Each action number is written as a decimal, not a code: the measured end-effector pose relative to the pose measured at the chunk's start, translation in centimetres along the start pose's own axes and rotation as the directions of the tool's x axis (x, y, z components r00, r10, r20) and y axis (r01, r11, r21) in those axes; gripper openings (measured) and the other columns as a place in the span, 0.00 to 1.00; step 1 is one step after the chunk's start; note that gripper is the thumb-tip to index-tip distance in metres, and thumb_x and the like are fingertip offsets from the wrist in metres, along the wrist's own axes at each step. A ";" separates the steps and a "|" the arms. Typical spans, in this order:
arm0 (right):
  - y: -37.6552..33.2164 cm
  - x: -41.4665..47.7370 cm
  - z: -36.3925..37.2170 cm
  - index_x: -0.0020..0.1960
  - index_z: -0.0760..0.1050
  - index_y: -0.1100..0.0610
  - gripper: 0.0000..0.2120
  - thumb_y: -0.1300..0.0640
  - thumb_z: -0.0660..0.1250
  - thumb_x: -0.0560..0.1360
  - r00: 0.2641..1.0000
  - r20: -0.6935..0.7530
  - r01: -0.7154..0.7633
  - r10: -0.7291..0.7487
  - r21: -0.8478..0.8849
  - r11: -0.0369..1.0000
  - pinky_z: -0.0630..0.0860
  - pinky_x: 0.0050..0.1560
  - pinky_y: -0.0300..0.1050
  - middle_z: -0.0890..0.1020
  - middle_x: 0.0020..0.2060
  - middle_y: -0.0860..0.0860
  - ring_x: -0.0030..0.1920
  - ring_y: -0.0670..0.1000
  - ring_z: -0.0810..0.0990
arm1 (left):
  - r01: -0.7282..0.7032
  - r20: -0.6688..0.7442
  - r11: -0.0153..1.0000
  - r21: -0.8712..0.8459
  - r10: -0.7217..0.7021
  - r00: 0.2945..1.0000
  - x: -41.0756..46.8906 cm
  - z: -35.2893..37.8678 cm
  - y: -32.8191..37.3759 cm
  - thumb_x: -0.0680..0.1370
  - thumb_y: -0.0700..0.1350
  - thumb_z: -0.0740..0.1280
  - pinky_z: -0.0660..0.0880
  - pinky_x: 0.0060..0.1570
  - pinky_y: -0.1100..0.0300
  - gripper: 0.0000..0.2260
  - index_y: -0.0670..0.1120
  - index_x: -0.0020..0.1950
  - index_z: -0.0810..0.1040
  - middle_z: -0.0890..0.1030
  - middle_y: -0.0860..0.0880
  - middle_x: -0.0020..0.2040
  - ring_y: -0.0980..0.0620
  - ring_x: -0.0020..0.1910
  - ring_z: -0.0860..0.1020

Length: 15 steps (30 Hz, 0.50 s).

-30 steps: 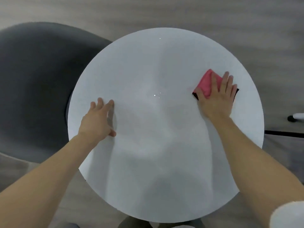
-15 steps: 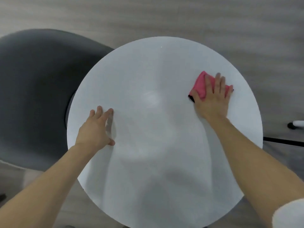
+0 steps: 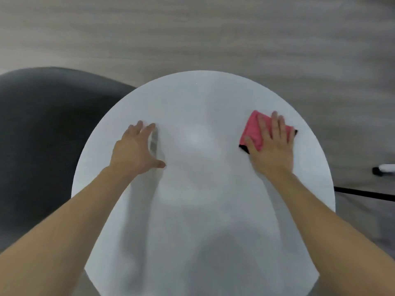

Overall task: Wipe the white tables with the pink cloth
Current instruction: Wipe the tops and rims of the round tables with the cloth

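Right hand (image 3: 271, 146) presses the cloth (image 3: 253, 129) flat on the round white desk (image 3: 203, 99).
The cloth lies at 2 o'clock on the desk, under straight, spread fingers (image 3: 277, 127) that grip nothing. Left hand (image 3: 136, 150) rests flat at 10 o'clock, fingers straight. A dark chair (image 3: 42, 129) stands at 9 o'clock beside the desk.

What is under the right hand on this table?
A pink cloth lies under the right hand, straight fingers pressing it to the white table. Its left part and dark edges show; the rest is covered by the hand.
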State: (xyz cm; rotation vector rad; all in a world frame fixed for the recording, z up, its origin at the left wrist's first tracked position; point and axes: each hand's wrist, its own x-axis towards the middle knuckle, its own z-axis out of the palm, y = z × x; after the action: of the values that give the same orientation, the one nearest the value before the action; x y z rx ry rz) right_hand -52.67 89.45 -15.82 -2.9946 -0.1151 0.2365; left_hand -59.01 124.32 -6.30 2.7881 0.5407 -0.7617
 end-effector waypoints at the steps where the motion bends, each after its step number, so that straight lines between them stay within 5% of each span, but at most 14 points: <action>1: 1.9 0.0 -0.4 0.89 0.47 0.47 0.38 0.29 0.43 0.84 0.992 0.001 -0.124 0.124 0.004 0.992 0.44 0.85 0.66 0.44 0.88 0.54 0.87 0.56 0.42 | -0.017 0.009 1.000 0.009 0.017 1.000 1.1 0.0 0.7 0.66 0.66 0.84 0.65 0.80 0.39 0.61 0.60 0.88 0.49 0.48 0.53 0.89 0.48 0.88 0.48; 3: 0.8 0.3 0.0 0.89 0.46 0.50 0.37 0.32 0.42 0.85 0.962 -0.033 -0.271 0.271 0.014 0.963 0.44 0.84 0.70 0.44 0.87 0.59 0.87 0.59 0.42 | -0.029 -0.002 0.999 0.046 0.030 1.000 3.0 -0.3 1.5 0.64 0.68 0.84 0.63 0.81 0.36 0.65 0.61 0.88 0.43 0.43 0.52 0.89 0.47 0.88 0.45; 5: -4.6 1.8 1.2 0.89 0.48 0.54 0.36 0.37 0.43 0.85 0.973 -0.049 -0.225 0.226 0.022 0.974 0.43 0.82 0.74 0.46 0.87 0.64 0.87 0.64 0.44 | -0.001 -0.017 0.996 0.092 0.003 1.000 4.4 -0.5 1.6 0.62 0.69 0.84 0.62 0.81 0.33 0.69 0.62 0.87 0.39 0.40 0.53 0.89 0.46 0.88 0.42; 7: -11.7 3.9 2.2 0.88 0.53 0.56 0.36 0.40 0.46 0.84 0.999 -0.049 0.019 -0.017 0.052 0.998 0.44 0.82 0.73 0.49 0.86 0.66 0.87 0.66 0.46 | 0.033 -0.007 0.994 0.108 -0.032 0.999 5.1 -0.3 1.2 0.61 0.68 0.85 0.64 0.79 0.32 0.70 0.60 0.87 0.39 0.41 0.53 0.89 0.46 0.88 0.43; 10: -18.8 6.1 2.3 0.89 0.48 0.50 0.34 0.38 0.46 0.86 0.930 0.002 0.366 -0.367 0.038 0.930 0.40 0.83 0.70 0.46 0.87 0.60 0.87 0.61 0.42 | 0.050 0.034 0.996 0.075 -0.052 0.998 5.5 0.2 0.9 0.60 0.66 0.87 0.70 0.75 0.33 0.70 0.55 0.88 0.42 0.44 0.53 0.89 0.45 0.88 0.46; 13: -14.7 6.7 1.8 0.89 0.47 0.45 0.35 0.32 0.47 0.86 0.884 0.012 0.468 -0.468 0.023 0.883 0.39 0.85 0.62 0.45 0.88 0.53 0.88 0.55 0.41 | 0.067 0.057 0.992 0.110 -0.074 0.996 5.7 0.0 1.2 0.60 0.66 0.87 0.73 0.74 0.35 0.71 0.54 0.88 0.42 0.44 0.54 0.89 0.44 0.88 0.46; 15: -7.4 5.8 1.1 0.88 0.47 0.43 0.36 0.31 0.48 0.85 0.947 -0.006 0.321 -0.320 0.022 0.947 0.38 0.86 0.60 0.45 0.88 0.51 0.88 0.53 0.42 | 0.053 0.044 0.990 0.131 -0.059 0.997 5.8 -0.2 1.2 0.59 0.67 0.86 0.76 0.70 0.36 0.70 0.54 0.88 0.44 0.47 0.53 0.88 0.44 0.87 0.50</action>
State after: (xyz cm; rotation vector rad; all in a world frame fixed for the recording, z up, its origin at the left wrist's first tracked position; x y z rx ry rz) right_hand -47.64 97.44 -16.71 -2.8934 -0.5888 0.1951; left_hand -53.83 125.00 -9.07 2.8748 0.5825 -0.9035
